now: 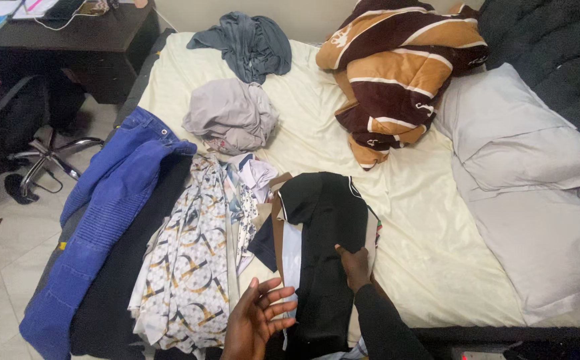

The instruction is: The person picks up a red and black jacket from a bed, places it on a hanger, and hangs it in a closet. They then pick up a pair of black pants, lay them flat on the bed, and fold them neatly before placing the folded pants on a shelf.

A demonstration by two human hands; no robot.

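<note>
Black garment (326, 227) lies folded at the bed's (410, 200) near edge, atop a clothes stack. Right hand (355, 267) rests flat on it, fingers pressing, not clamped. Left hand (256, 320) hovers open, fingers spread, beside the patterned shirt (190, 260).

Looked like a home bedroom: wide bed (396, 200) under a cream sheet, grey pillows (523, 133), a striped blanket (396, 73), heaped clothes (230, 113), plus a dark desk (96, 40) and swivel chair (43, 157) on tiled floor (10, 260).
</note>
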